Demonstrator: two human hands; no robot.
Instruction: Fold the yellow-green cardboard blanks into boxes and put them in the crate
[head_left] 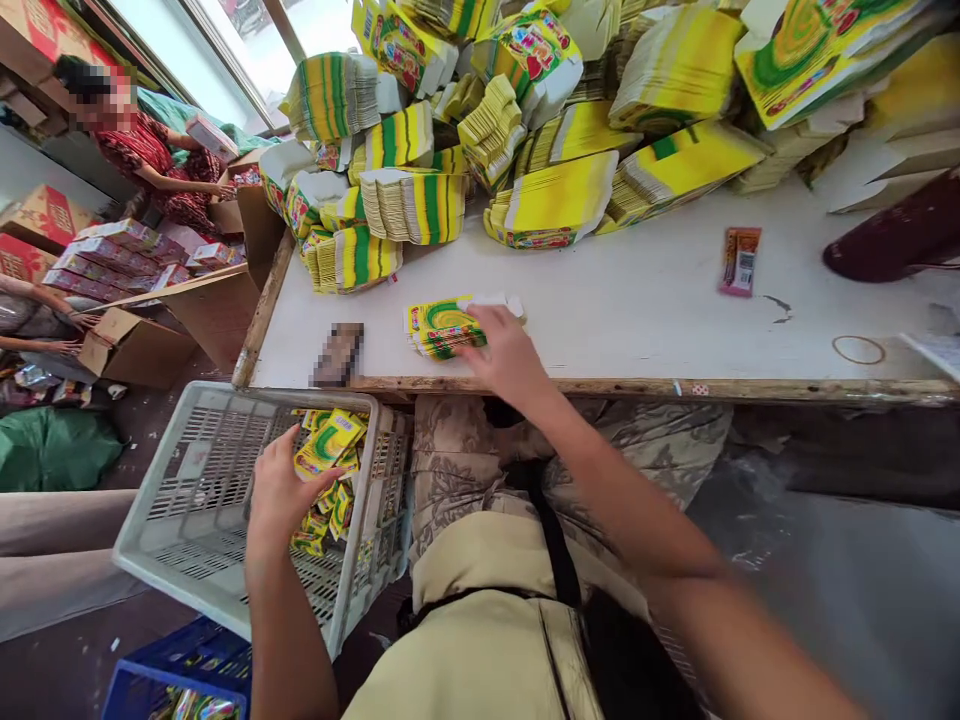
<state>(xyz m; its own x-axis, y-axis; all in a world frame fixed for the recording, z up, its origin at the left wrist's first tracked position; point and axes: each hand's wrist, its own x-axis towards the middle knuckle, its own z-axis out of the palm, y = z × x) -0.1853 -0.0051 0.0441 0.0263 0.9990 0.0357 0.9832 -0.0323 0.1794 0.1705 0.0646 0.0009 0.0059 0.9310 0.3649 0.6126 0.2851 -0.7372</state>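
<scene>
My left hand (281, 490) is inside the grey plastic crate (199, 580), thumb and fingers spread apart. Just beyond its fingers is a small yellow and green carton (330, 440), above more such cartons in the crate; whether the hand touches it I cannot tell. Over the table, my right hand (506, 355) has its thumb and fingers closed on the right part of a flat yellow carton (442, 322) with a green swirl print. That carton lies on a small stack of the same kind near the table's front edge.
Bundles of flat yellow cartons (420, 205) are piled along the back of the white table (637, 320). A small wrapped packet (741, 262) and a rubber band (859, 349) lie at right. A blue crate (180, 660) stands below. Two people work among cardboard boxes (124, 345) at left.
</scene>
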